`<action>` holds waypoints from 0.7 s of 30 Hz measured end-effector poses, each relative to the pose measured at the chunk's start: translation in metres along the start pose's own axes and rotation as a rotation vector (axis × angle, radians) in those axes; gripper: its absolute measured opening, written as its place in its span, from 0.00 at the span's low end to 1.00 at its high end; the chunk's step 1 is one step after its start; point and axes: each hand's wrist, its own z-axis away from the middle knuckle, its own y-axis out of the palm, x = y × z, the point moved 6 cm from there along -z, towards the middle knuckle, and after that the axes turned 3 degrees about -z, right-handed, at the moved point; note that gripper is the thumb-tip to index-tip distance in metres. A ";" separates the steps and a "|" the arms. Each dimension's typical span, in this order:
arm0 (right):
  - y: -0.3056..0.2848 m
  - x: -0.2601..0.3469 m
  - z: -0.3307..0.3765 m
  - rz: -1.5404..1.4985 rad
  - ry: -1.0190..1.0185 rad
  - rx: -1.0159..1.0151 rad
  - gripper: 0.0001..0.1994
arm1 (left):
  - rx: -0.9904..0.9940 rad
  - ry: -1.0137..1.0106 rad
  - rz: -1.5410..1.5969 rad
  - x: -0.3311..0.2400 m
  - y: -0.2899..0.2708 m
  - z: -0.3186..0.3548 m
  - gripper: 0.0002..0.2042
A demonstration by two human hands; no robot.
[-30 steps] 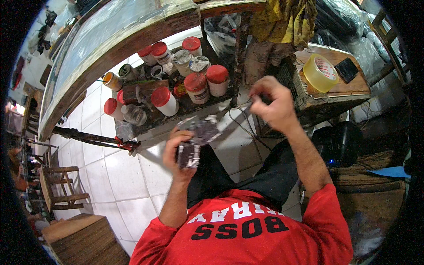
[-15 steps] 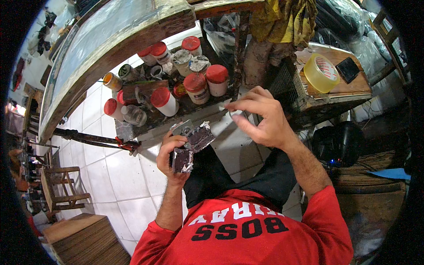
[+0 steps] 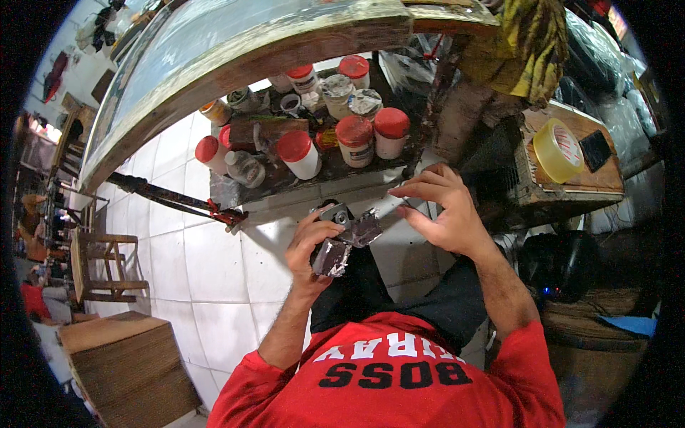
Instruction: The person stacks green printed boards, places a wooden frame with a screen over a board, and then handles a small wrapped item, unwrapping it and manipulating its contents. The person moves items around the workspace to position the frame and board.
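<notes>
My left hand point(image 3: 308, 250) grips a dark metal bracket point(image 3: 365, 227) with two blocky plates, their faces dark brown and edges crusted with flaky whitish residue. A round fitting shows near its top, beside my thumb; what kind of part it is, I cannot tell. Just to the right hovers my right hand point(image 3: 449, 210), thumb and index finger apart, fingertips close to the bracket but not touching it. I make out nothing in those fingers. Both hands are above my lap, in front of a low shelf point(image 3: 321, 187).
Red-lidded jars point(image 3: 298, 153), a clear plastic bottle point(image 3: 245, 169) and several stained tubs crowd the shelf. A wooden frame point(image 3: 250, 60) overhangs it. At right, yellow tape point(image 3: 558, 151) and a black flat object point(image 3: 595, 150) lie on a crate. A wooden stool point(image 3: 107, 264) stands left.
The view has shifted, so the surroundings appear farther right. My left hand has turned the bracket a little, showing its round fitting. The right fingertips are nearer to it.
</notes>
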 end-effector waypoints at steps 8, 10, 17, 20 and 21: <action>0.032 -0.060 0.000 -0.374 0.158 -0.016 0.14 | -0.072 -0.163 -0.075 0.028 -0.025 0.024 0.15; 0.050 -0.086 -0.010 -0.267 0.183 -0.018 0.14 | -0.159 -0.223 0.007 0.048 -0.042 0.032 0.14; 0.146 -0.150 -0.118 -0.016 0.145 0.161 0.10 | -0.334 -0.329 -0.334 0.096 -0.102 0.067 0.18; 0.171 -0.159 -0.162 -0.014 0.000 0.011 0.12 | -0.378 -0.592 -0.119 0.110 -0.134 0.086 0.15; 0.179 -0.159 -0.170 -0.047 -0.072 -0.072 0.13 | -0.390 -0.580 -0.109 0.109 -0.145 0.089 0.15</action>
